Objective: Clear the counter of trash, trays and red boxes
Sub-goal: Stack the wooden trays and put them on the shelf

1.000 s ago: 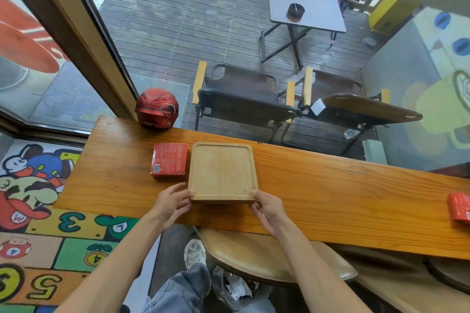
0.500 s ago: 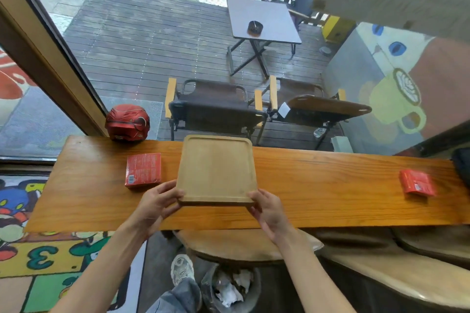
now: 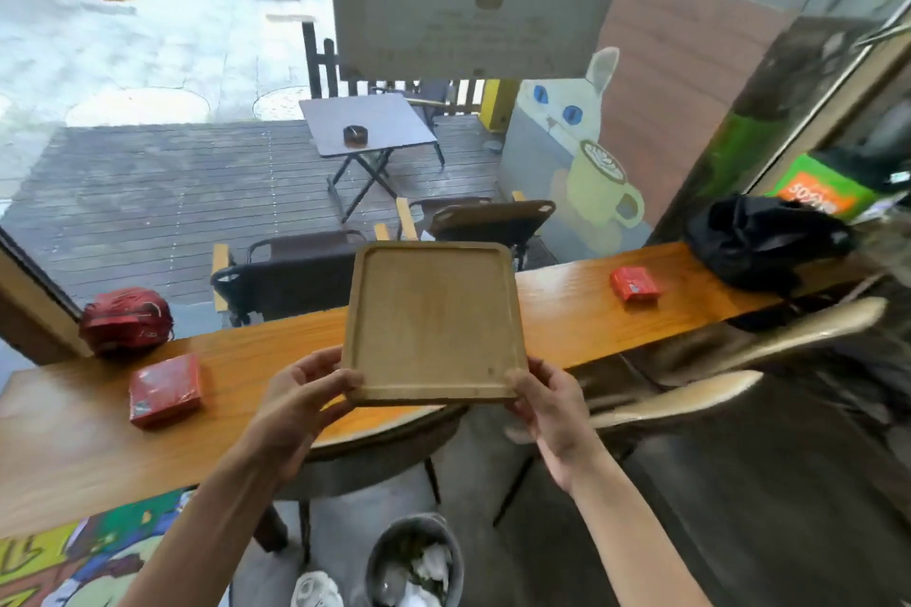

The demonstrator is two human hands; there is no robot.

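A red box [image 3: 165, 390] lies near the counter's [image 3: 567, 306] left end. The left hand [image 3: 300, 402] and right hand [image 3: 547, 402] pinch the near corners of the wooden tray [image 3: 434, 320], held above the counter. Another red box [image 3: 634, 283] lies toward the right end.

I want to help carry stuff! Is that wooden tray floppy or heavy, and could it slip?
Probably stiff: the wooden tray stays flat though the left hand and right hand grip only its near corners. It is likely not too heavy, since it is held up by those corners alone. Its smooth surface might slip, so the raised rim should help your grip.
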